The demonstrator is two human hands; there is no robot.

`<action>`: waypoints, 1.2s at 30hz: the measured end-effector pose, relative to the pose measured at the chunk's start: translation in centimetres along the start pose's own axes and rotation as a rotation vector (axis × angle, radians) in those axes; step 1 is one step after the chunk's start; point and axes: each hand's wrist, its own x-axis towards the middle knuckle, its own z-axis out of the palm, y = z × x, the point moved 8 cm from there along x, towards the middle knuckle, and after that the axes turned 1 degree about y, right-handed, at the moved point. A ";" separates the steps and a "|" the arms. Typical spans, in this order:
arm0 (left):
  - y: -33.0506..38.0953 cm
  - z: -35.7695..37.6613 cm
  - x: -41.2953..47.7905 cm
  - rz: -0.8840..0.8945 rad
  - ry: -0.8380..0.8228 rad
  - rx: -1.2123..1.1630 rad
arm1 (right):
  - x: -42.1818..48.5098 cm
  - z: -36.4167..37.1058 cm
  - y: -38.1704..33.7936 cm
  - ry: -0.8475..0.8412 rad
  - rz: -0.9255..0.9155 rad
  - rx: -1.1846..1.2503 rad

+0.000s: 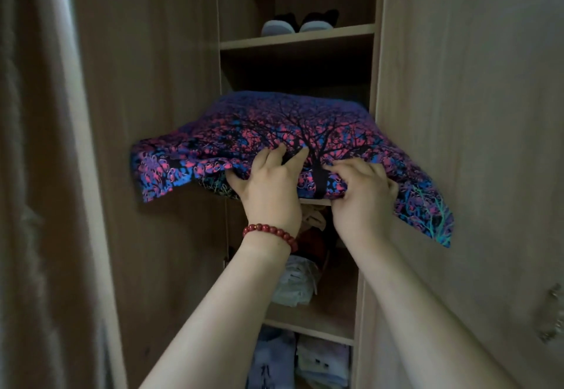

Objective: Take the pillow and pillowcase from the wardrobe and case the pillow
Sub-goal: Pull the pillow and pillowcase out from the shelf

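Wardrobe (152, 83) open, dim | pillow (274, 120) on middle shelf (314, 202); long axis left-right, wider than the opening | left hand (271, 187) and right hand (360, 196) side by side, each gripping its near edge; likely pull: nearward

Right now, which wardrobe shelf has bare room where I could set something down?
The shelf board right of the white folded clothes is bare. A smaller strip sits left of the slippers. The pillow fills its shelf; the bottom stack is crowded.
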 end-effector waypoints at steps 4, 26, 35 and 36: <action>0.8 -1.9 -2.5 -0.026 -0.009 0.015 | -1.7 -2.2 -0.3 -0.017 -0.005 0.008; 5.1 -7.4 -12.8 0.008 -0.133 -0.041 | -10.4 -11.2 -0.5 -0.155 0.090 0.024; 3.4 -10.0 -13.5 0.053 -0.166 -0.033 | -11.5 -12.0 -4.3 -0.183 0.080 -0.004; 3.3 -10.4 -13.6 0.064 -0.162 -0.034 | -11.6 -12.3 -4.7 -0.182 0.084 -0.010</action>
